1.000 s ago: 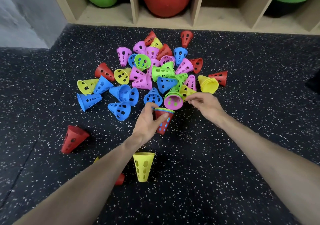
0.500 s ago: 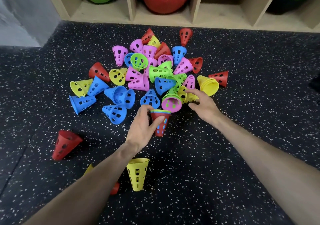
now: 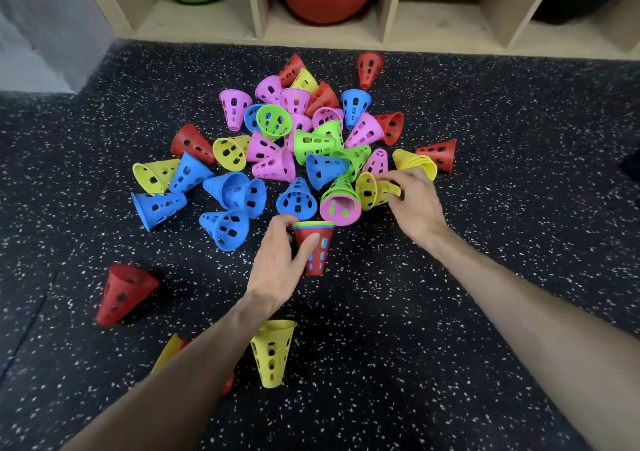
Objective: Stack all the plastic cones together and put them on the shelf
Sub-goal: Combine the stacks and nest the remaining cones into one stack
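Lone red cone (image 3: 122,293) lies on its side on the speckled floor (image 3: 398,346), far left, apart from the rest. Main pile of cones (image 3: 298,145) spreads mid-floor: blue, yellow, pink, green, red, mostly tipped over. Left hand (image 3: 280,263) grips the nested stack (image 3: 317,246), wide end up, red outermost; thumb and fingers (image 3: 311,242) curled round its rim. Yellow cone (image 3: 272,357) stands inverted near the left forearm. Right hand (image 3: 414,204) pinches a yellow cone on its side (image 3: 372,190) at the pile's near right edge, fingertips closed on its narrow end. Shelf (image 3: 391,31) runs along the top, holding green and red balls.
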Demonstrator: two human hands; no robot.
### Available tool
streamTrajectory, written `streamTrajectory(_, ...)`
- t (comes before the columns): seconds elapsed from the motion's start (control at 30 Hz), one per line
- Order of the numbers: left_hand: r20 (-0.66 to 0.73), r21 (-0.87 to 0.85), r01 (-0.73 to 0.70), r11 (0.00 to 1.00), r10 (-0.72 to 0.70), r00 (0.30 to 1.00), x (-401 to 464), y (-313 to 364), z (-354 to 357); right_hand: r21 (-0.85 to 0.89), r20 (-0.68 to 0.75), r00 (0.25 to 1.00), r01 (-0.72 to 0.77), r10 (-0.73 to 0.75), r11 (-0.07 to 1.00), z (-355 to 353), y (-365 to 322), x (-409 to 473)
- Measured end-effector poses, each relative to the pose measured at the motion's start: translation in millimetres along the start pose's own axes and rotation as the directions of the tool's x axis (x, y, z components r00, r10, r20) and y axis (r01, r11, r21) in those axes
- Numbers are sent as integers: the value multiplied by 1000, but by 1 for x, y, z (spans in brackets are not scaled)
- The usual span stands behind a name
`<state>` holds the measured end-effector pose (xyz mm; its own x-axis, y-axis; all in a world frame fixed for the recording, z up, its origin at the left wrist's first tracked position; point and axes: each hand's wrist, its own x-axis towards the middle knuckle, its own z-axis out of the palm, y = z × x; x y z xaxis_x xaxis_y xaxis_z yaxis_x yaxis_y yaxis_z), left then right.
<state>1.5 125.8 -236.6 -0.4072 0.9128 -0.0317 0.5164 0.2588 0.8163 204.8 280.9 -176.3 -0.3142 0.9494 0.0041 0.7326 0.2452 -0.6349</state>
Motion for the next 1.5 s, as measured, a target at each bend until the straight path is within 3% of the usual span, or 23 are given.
streamTrajectory(0.13, -12, 0, 9, 1000, -9, 1000, 1, 0, 3, 4, 177, 984, 9, -10, 1000, 1, 0, 1)
streamTrajectory(0.3, -25, -10, 24, 1000, -25, 999, 2, 0, 6, 79, 11, 1000, 28, -29, 996, 6, -2, -7)
streamTrajectory(0.57, -41, -17, 25, 1000, -26, 999, 2, -2, 8, 81, 27, 998, 54, -56, 995, 14, -12, -4)
streamTrajectory(0.77, -46, -35, 27, 999, -28, 999, 2, -3, 9, 37, -98, 995, 41, -37, 999, 1, -13, 14)
streamTrajectory(0.97, -44, -14, 35, 999, -36, 998, 1, 1, 10, -18, 251, 968, 11, -6, 1000, -6, -6, 40)
streamTrajectory(1.13, -52, -18, 49, 999, -50, 997, 1, 2, 11, 62, 15, 1000, -12, 11, 998, 1, -12, 42)
streamTrajectory(1.27, -54, -15, 60, 998, -61, 997, 1, 6, 11, 93, 70, 997, -24, 18, 995, 10, -17, 41)
streamTrajectory(1.37, -57, -16, 63, 998, -64, 996, 1, 6, 11, 105, 8, 1000, -13, 12, 994, 13, -17, 36)
streamTrajectory(1.5, -64, -25, 59, 998, -61, 996, 1, 7, 12, 6, 0, 999, -41, 41, 999, 12, -15, 32)
